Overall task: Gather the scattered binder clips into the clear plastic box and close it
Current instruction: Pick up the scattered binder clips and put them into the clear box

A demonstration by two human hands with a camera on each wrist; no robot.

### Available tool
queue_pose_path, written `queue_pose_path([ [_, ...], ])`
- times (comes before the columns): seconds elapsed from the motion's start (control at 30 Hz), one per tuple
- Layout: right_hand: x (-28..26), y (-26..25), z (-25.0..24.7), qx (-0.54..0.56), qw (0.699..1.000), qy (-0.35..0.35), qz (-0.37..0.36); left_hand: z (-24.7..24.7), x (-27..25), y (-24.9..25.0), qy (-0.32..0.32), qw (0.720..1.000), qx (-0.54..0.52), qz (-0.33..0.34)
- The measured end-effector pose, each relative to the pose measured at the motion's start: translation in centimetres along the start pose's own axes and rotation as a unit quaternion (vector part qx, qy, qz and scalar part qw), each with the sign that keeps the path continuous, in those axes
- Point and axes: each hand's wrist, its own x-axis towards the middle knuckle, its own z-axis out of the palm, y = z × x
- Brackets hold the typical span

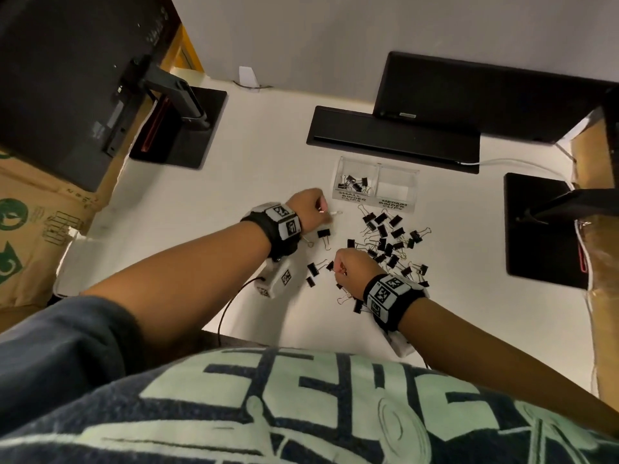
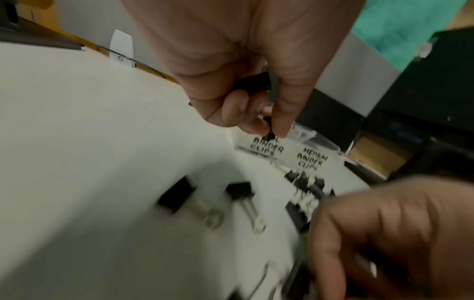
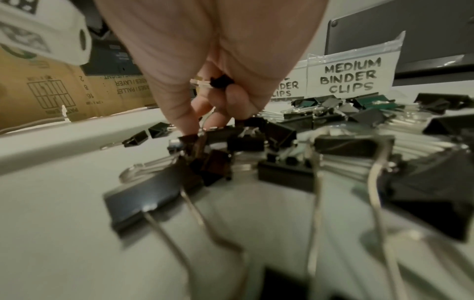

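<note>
A clear plastic box [image 1: 407, 199] with two compartments stands open on the white desk; its left compartment, labelled for small clips, holds several black binder clips [image 1: 353, 183], and its right one, labelled for medium clips [image 3: 350, 76], looks empty. A scatter of black binder clips [image 1: 388, 242] lies in front of it. My left hand [image 1: 310, 209] hovers left of the box, fingers curled round small black clips [image 2: 254, 82]. My right hand [image 1: 350, 267] is down at the near edge of the pile, holding a small clip [image 3: 221, 81] in its palm while its fingertips [image 3: 186, 126] touch another clip [image 3: 188, 140].
A black monitor base [image 1: 181, 128] sits at the left and another [image 1: 542, 229] at the right. A black bar [image 1: 392, 135] and a dark panel lie behind the box. Cardboard boxes [image 1: 33, 222] flank the desk at the left. A white cable [image 1: 512, 162] runs at the right rear.
</note>
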Motion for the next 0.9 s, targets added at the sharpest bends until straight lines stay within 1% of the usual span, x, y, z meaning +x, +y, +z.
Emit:
queue_pose_path([
  [0.03,0.0,0.2,0.0,0.016,1.0,0.008,-0.001,-0.3,0.7,0.8,0.011,1.0,-0.011,0.003],
  [0.13,-0.2,1.1,0.2,0.098,0.992,0.073,-0.004,-0.8,2.8,3.3,0.031,0.999,-0.004,0.009],
  [0.17,-0.3,1.4,0.0,0.126,0.988,0.089,0.007,-1.0,3.4,4.0,0.04,0.999,0.009,0.016],
  [0.3,0.0,2.4,-2.1,0.235,0.961,0.131,0.07,-1.2,5.4,6.0,0.052,0.996,0.076,0.007],
  [0.4,-0.4,3.4,-4.3,0.252,0.949,0.166,0.097,-1.0,6.5,6.8,0.046,0.993,0.107,0.0],
  [0.6,0.6,5.2,-8.9,0.312,0.922,0.211,0.095,-0.2,7.2,7.2,0.031,0.991,0.126,0.017],
  [0.67,1.3,5.1,-10.5,0.319,0.916,0.221,0.101,-0.1,7.2,7.2,0.026,0.99,0.134,0.025],
  [0.77,3.2,4.4,-12.4,0.309,0.917,0.23,0.101,0.0,6.9,6.8,0.025,0.988,0.141,0.054],
  [0.9,5.9,2.8,-13.7,0.194,0.942,0.254,0.098,-0.5,5.8,5.9,0.051,0.987,0.121,0.089],
])
